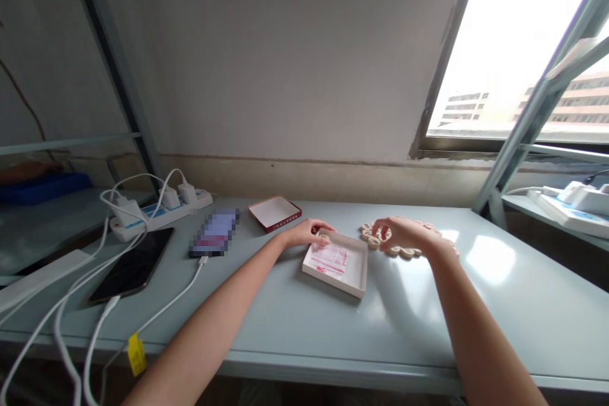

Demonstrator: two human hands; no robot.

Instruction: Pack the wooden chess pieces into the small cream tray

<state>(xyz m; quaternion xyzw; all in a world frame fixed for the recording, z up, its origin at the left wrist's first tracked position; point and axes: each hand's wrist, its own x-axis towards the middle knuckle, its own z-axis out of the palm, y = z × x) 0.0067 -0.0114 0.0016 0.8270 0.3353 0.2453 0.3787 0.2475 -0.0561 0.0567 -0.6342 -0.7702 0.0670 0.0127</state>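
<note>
My left hand [307,233] is at the back left corner of a shallow open box [359,276], thumb inside and fingers over the wall, gripping it. Inside the box lie a sheet of paper with pink print [330,260] and, close to my thumb, a round wooden piece [324,236]. To the right, my right hand [397,233] hovers over a group of round wooden Chinese chess pieces [405,252], fingers curved and apart. The nearest piece to its fingertips is a disc with a dark character [373,243]. Several pieces are partly hidden behind this hand and forearm.
A red-sided box lid [275,212] lies open side up near the wall. On the left are a phone with a blurred screen [215,233], a dark tablet [133,266], white cables and a power strip [195,203]. Metal frame posts [504,158] stand at the right.
</note>
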